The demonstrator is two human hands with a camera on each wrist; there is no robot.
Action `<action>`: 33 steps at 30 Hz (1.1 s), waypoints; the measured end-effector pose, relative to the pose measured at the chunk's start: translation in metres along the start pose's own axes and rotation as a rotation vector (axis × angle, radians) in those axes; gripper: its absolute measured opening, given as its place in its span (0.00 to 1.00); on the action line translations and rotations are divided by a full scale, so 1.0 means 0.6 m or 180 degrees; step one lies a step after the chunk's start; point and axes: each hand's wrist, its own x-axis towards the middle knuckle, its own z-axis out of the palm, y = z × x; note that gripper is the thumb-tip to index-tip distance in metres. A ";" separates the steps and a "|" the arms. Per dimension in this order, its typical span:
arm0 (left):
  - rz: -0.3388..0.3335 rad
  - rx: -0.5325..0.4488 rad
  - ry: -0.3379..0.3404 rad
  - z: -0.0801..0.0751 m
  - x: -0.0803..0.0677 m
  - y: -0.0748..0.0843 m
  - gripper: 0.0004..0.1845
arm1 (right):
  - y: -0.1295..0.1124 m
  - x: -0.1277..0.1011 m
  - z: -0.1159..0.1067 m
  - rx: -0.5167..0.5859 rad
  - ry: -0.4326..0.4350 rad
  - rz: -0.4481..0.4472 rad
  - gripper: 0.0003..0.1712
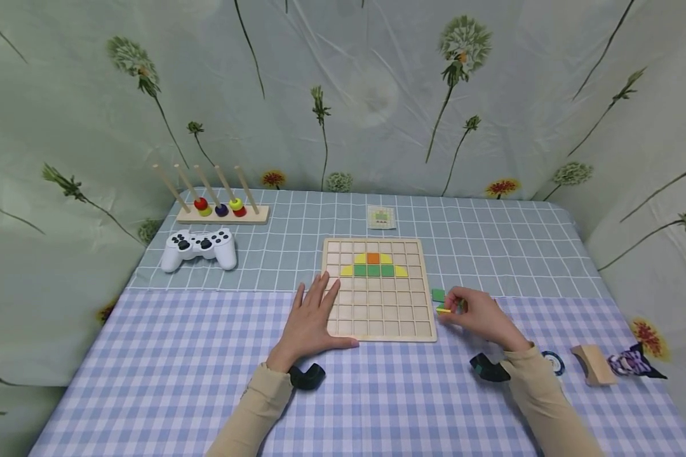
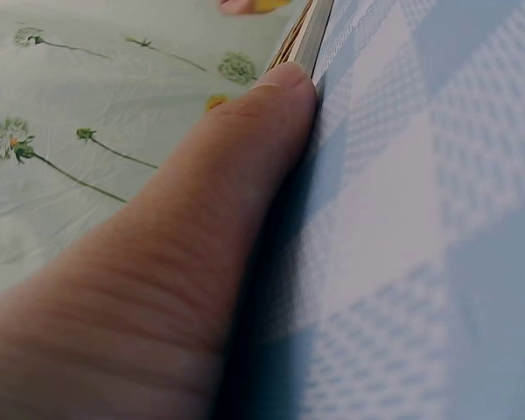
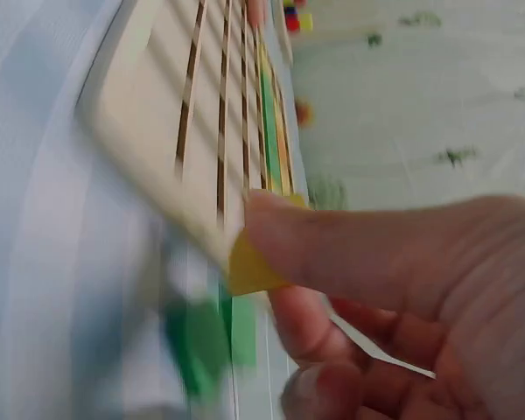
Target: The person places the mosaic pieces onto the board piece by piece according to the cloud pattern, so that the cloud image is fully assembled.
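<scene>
A square wooden grid board lies on the cloth, with yellow, green and orange tiles set in its upper cells. My left hand rests on the board's left side with fingers spread; its thumb lies along the front edge. Beside the board's right edge, my right hand pinches a yellow tile with a curved edge between thumb and fingers. Green tiles lie on the cloth just under and beyond those fingers, blurred in the right wrist view.
Behind the board lies a small pattern card. A white game controller and a peg stand with coloured beads are at the back left. At the right are a blue ring, a wooden arch block and a purple patterned bundle.
</scene>
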 end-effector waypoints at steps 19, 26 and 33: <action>-0.0026 0.0085 -0.0029 -0.002 0.001 0.004 0.65 | -0.135 0.146 0.135 0.0704 0.0317 -0.0106 0.06; 0.0028 0.0084 0.0057 -0.001 0.001 0.003 0.65 | -0.155 0.168 0.161 0.0617 0.0330 -0.0003 0.06; 0.0054 0.0067 0.0096 -0.002 0.000 0.003 0.65 | -0.159 0.176 0.171 0.0335 0.0369 0.0044 0.06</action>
